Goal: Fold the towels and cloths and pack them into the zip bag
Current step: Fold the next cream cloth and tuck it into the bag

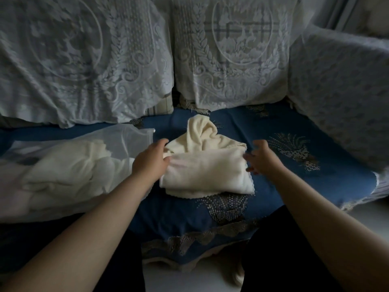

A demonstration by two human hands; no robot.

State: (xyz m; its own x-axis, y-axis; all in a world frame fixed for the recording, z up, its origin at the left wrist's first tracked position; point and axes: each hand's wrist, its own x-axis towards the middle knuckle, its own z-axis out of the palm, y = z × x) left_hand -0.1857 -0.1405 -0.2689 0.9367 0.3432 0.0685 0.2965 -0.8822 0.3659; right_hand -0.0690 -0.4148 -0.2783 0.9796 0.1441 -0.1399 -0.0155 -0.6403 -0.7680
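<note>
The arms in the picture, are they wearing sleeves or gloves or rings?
No sleeves show: both forearms are bare right up to the picture's edge. The left hand and right hand wear no gloves. I can see no rings, watch or bracelets, though the fingers are a little blurred.

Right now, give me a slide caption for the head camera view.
Both hands, left hand and right hand, at a cream towel on the blue sofa cover, beside a translucent zip bag.
</note>
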